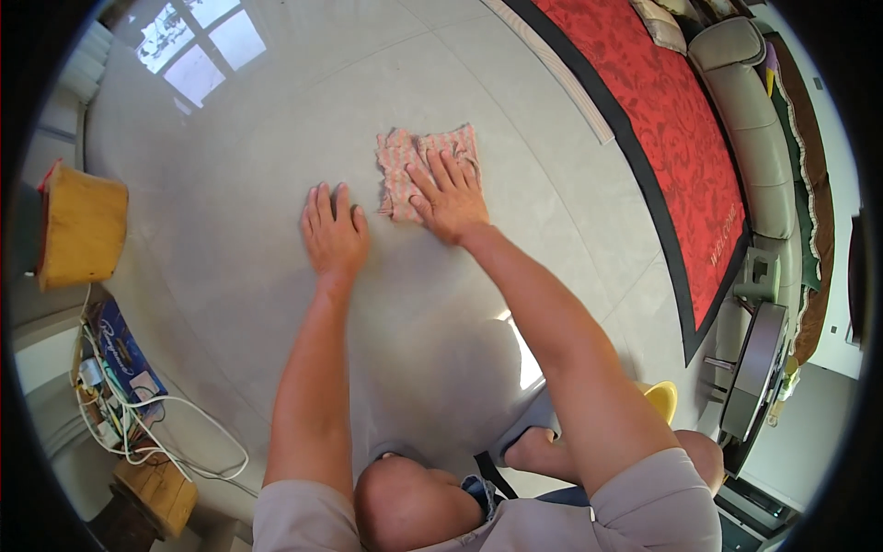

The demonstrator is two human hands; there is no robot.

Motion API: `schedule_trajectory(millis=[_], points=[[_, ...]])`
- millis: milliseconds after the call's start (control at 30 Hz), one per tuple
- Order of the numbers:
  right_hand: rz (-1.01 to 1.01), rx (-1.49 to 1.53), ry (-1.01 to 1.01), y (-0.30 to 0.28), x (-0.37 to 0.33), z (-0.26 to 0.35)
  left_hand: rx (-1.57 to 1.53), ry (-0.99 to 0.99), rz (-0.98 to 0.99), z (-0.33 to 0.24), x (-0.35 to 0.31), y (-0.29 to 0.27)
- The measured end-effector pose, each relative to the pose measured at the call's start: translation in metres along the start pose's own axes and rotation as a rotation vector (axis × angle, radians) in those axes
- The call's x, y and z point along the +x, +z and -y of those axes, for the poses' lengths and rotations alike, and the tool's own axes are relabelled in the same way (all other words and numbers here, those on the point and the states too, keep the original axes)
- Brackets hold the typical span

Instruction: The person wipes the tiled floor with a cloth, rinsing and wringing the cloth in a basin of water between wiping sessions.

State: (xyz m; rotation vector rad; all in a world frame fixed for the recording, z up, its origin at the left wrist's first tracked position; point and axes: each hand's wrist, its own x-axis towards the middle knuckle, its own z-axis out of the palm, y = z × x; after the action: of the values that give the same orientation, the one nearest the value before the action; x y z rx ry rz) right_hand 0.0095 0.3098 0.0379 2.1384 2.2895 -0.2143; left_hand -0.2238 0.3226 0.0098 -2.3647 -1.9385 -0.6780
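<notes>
A crumpled pink checked cloth (397, 175) lies spread on the glossy light floor tiles (276, 129). My right hand (451, 201) presses flat on it, fingers spread and pointing away from me, covering its lower right part. To the left, my left hand (334, 230) rests palm down on the bare tiles with its fingers stretched out, apart from the cloth. Nothing is in its grasp. Both arms reach forward, and my bent knees (405, 501) show at the lower edge.
A red patterned mat (671, 156) with a dark border lies at the right, beside a grey sofa (759, 147). Left stand a yellow-covered stool (85, 230) and a blue box (127, 345) with tangled white cables (207, 419). Part of a yellow basin (662, 402) shows behind my right arm.
</notes>
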Motion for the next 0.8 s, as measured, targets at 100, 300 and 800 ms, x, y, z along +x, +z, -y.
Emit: schedule_trajectory(millis=[100, 300, 800], points=[[0.091, -0.044, -0.135, 0.002, -0.019, -0.023, 0.02, -0.01, 0.008, 0.008, -0.008, -0.008], [0.084, -0.082, -0.171, -0.007, -0.077, -0.087, 0.021, -0.01, -0.004, 0.004, -0.007, -0.005], [-0.104, 0.086, 0.842, 0.049, -0.212, -0.051, 0.066, 0.018, 0.013, 0.007, -0.009, 0.005]])
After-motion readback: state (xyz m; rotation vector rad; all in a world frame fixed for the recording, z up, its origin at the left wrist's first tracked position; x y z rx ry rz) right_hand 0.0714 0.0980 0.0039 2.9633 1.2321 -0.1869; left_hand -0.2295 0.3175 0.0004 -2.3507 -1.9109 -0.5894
